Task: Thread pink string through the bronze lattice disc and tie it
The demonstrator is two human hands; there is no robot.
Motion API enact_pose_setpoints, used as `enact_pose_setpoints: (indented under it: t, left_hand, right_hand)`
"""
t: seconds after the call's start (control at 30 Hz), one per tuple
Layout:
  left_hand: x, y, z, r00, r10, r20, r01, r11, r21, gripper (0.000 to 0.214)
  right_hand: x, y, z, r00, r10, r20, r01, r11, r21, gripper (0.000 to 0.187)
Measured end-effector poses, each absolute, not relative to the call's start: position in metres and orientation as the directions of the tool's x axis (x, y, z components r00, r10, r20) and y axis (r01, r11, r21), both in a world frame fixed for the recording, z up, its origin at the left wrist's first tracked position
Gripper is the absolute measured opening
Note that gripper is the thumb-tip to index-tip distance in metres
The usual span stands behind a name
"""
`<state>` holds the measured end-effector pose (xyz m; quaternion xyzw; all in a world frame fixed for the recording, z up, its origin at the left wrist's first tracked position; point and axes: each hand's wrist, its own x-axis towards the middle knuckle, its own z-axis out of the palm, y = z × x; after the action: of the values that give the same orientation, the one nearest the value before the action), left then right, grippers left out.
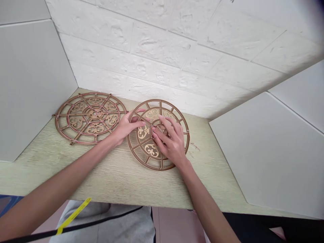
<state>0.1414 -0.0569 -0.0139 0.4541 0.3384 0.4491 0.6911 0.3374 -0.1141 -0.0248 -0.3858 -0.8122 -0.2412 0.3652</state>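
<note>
A round bronze-coloured openwork disc (152, 151) with spokes and scroll ornaments is in front of me, raised at its left side. My left hand (130, 124) grips its left rim, thumb on top and fingers passing beneath. Over the disc's hub, my right hand (170, 138) has its fingers bent, thumb and index finger close together at the centre. Whether they pinch some small part there is hidden. To the left lies a second openwork disc (95, 128), with reddish wire along its rings and small tabs around its edge.
The discs are on a pale wood-grain tabletop (121, 179). A white brick-patterned wall (157, 44) rises behind it. Grey panels stand at the left (32, 84) and right (273, 152). A black cord with a yellow tag (74, 214) crosses below the table's front edge.
</note>
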Motion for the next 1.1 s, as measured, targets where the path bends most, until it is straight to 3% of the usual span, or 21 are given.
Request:
enact_pose_setpoints:
  t: [0.37, 0.53, 0.73, 0.9, 1.1]
  left_hand:
    - [0.1411, -0.0557, -0.0121, 0.321, 0.94, -0.113, -0.292, 0.211, 0.933, 0.077]
    - [0.1406, -0.0552, -0.0146, 0.339, 0.936, -0.093, -0.283, 0.196, 0.939, 0.075]
    - [0.1412, -0.0575, -0.0146, 0.41, 0.909, -0.072, -0.258, 0.191, 0.947, 0.07]
    - [0.1423, -0.0585, -0.0147, 0.431, 0.901, -0.042, -0.274, 0.175, 0.946, 0.065]
    - [0.1438, -0.0595, -0.014, 0.465, 0.885, -0.038, -0.289, 0.191, 0.938, 0.066]
  right_hand:
    - [0.3384, -0.1131, -0.0272, -0.497, 0.507, 0.705, 0.791, 0.598, 0.127, 0.027]
    - [0.3343, -0.1111, -0.0311, -0.365, 0.494, 0.789, 0.781, 0.624, -0.029, 0.024]
    - [0.3322, -0.1124, -0.0259, -0.15, 0.6, 0.786, 0.796, 0.544, -0.263, 0.013]
    - [0.3346, -0.1136, -0.0258, -0.158, 0.679, 0.717, 0.831, 0.483, -0.274, 0.009]
    - [0.3342, -0.1144, -0.0247, -0.189, 0.672, 0.716, 0.826, 0.504, -0.254, 0.012]
